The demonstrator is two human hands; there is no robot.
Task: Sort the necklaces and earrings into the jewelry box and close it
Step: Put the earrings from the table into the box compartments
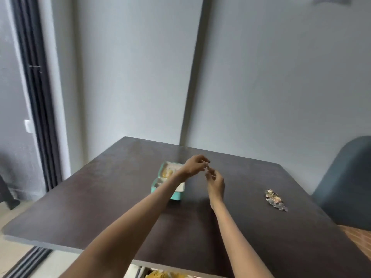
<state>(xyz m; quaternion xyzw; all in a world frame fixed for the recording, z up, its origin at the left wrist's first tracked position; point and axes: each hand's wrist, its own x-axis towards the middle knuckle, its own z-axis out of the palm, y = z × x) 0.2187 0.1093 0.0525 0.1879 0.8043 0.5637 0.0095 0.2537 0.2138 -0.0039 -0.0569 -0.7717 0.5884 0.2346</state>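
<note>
Fingertips of both hands, left (194,165) and right (215,182), meet above the box (160,182), pinching something too small to tell. Best lower it close before letting go.

open teal jewelry box (175,195) on the table; jewelry pile (275,200) well right.

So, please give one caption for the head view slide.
Both hands pinch something tiny beside the open teal jewelry box; jewelry pile waits.
</note>
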